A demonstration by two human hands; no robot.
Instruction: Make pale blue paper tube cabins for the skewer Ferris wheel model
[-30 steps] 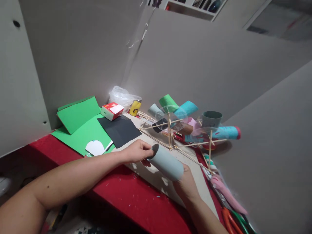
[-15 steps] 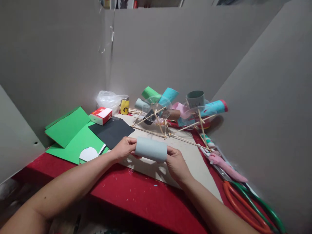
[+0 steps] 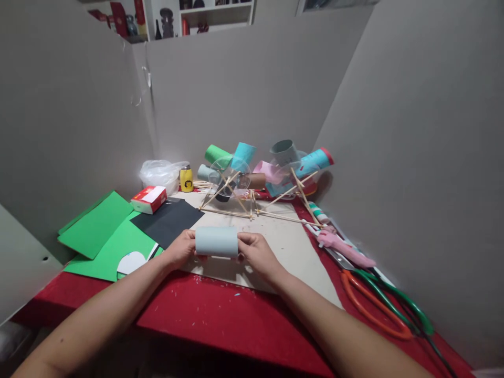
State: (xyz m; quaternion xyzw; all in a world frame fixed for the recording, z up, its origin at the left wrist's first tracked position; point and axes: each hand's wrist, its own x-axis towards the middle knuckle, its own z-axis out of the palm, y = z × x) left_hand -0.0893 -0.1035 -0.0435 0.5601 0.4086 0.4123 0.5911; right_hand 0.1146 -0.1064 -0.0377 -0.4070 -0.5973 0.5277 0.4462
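Note:
A pale blue-grey paper tube [image 3: 216,241] lies sideways between my hands, above the front of the beige board [image 3: 291,252]. My left hand [image 3: 182,249] grips its left end, and my right hand [image 3: 255,253] grips its right end, both with fingers closed on the rim. Some fingertips are hidden behind the tube. Beyond it stand two stick frames [image 3: 226,211] carrying clear plastic discs. Coloured paper tubes surround these discs, among them a green one [image 3: 217,156], a blue one [image 3: 244,155] and a dark grey one [image 3: 284,152].
Green sheets [image 3: 94,223], black paper [image 3: 167,220] and a red-and-white box [image 3: 148,199] are at left. A yellow lion-marked container [image 3: 186,179] stands by a plastic bag [image 3: 159,174]. Orange-and-green-handled scissors [image 3: 378,304] and a pink glue gun [image 3: 346,247] lie right. Grey panels enclose the red table [image 3: 205,310].
The view has shifted, so everything appears further left. The tube, slanted down to the right before, is now nearly level, still held by both hands.

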